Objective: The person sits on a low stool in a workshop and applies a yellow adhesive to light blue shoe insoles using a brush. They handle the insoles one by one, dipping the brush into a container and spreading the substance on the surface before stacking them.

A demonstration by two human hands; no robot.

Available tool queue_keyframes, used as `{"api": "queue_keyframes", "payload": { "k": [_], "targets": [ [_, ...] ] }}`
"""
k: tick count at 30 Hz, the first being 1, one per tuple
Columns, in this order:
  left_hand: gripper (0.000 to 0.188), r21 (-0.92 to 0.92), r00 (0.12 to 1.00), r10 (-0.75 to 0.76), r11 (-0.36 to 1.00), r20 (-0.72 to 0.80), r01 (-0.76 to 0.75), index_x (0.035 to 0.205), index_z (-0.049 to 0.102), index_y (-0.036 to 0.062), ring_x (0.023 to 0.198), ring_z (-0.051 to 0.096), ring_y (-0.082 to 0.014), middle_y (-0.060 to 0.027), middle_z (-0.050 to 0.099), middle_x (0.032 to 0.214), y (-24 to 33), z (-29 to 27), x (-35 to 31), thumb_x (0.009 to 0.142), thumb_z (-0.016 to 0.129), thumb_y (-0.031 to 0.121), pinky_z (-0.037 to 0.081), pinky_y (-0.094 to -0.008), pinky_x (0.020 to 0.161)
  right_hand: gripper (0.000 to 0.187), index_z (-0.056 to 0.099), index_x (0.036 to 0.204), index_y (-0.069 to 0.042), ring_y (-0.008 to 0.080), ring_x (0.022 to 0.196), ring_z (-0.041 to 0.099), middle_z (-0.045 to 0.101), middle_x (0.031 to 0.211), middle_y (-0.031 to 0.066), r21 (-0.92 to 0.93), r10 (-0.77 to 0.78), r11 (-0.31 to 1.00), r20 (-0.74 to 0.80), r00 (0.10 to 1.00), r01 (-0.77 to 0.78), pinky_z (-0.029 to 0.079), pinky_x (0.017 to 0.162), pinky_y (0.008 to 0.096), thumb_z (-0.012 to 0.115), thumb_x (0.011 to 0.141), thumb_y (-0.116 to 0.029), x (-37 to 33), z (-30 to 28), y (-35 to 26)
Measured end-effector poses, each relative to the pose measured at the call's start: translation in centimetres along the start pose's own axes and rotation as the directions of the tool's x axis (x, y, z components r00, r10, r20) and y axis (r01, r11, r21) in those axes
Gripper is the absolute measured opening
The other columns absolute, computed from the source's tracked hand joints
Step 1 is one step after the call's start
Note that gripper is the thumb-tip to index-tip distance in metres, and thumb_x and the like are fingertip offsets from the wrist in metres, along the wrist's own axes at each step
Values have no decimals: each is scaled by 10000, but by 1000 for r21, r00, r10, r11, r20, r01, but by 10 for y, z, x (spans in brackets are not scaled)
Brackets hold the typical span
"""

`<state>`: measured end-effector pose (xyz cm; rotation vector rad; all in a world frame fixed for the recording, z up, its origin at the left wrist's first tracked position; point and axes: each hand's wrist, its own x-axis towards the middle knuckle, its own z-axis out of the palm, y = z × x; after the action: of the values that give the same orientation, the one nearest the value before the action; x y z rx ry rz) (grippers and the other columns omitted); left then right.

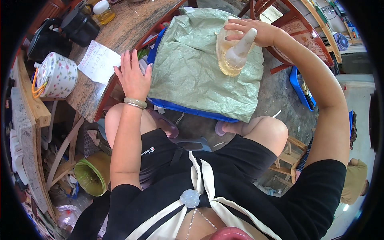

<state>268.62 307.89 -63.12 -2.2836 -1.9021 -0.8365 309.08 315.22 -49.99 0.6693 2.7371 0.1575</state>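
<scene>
My right hand [254,33] reaches far forward and holds the top of a clear plastic jug [230,69]. A thick whitish handle sticks out from the jug's near side, and pale yellow liquid sits low inside. The jug is on a creased, pale green woven plastic sheet [192,60]. Under the sheet lies a blue crate [192,111], mostly covered, its edge showing along the near and left sides. My left hand [133,78] is open and empty, fingers spread, beside the stone-topped table's edge; a bangle circles its wrist.
On the table [116,36] at left are a handwritten paper [98,62], a flowered enamel pot [59,76], dark jugs [80,28] and a white-capped jar [104,13]. A green-lined bin [92,176] stands below. Wooden chair [298,34], blue basket [301,88] and another person [354,182] at right.
</scene>
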Motion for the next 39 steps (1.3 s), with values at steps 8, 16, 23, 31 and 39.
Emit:
{"api": "queue_keyframes", "payload": {
  "k": [8,16,23,31,39],
  "targets": [
    [634,-63,996,74,996,59,-70,1346,430,59,1356,311,-301,-149,382,1422,11,16,6,809,677,286,182,-555,1105,676,509,1289,-320,249,1350,343,355,1459,-38,48,47,998,29,998,-48,434,1035,365,625,732,43,-2,34,-12],
    [625,-105,988,130,987,86,-121,1334,440,49,1353,314,-314,-159,388,1414,26,23,7,807,682,281,188,-556,1101,638,431,1332,-304,268,1392,264,292,1496,-7,14,41,999,25,999,-42,510,930,369,604,780,-35,-10,47,-25],
    [625,-123,978,175,979,113,-161,1325,448,42,1354,311,-316,-171,388,1412,33,29,1,804,684,294,190,-559,1100,650,401,1360,-330,263,1393,268,283,1510,-29,44,78,996,-28,997,-77,447,1020,390,571,803,-42,-17,59,-29],
    [611,-97,982,155,985,109,-144,1317,456,41,1354,311,-311,-174,387,1413,29,33,0,810,673,304,186,-553,1103,592,391,1389,-263,267,1397,257,280,1514,6,-81,224,968,-125,966,-235,279,1144,429,485,844,-53,-35,60,-54],
    [461,-84,961,115,987,-250,-140,1192,563,54,1132,502,-312,-141,540,1223,-3,-7,25,786,686,235,372,-408,984,604,481,1327,-93,286,1360,331,354,1465,133,160,457,889,-262,850,-429,313,1106,394,443,756,98,-66,49,-58]
  ]
}}
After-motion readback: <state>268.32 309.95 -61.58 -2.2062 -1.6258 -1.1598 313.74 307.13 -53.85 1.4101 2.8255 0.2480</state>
